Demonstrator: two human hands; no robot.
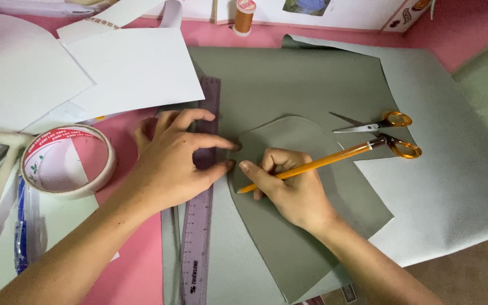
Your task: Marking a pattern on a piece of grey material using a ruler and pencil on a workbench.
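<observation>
Close up, the right hand (292, 189) grips an orange pencil (312, 165) in a writing hold, its tip resting at the left edge of a curved grey-green cut piece (306, 226). Just beside it, the left hand (173, 164) lies spread and pressing down, fingertips pinning a translucent purple ruler (201, 226) and touching the same edge; it grasps nothing. The cut piece lies on a larger sheet of grey-green material (289, 79) that covers the pink counter (136, 271).

Judging by this, an edge line is being marked along the piece. The next move seems to call for a steady pencil stroke while the left hand keeps piece and ruler from slipping.

Farther out, orange-handled scissors (388, 133) lie open to the right. A tape roll (66, 161) sits left, white paper sheets (136, 68) lie above it, and an orange thread spool (244, 16) stands at the top.
</observation>
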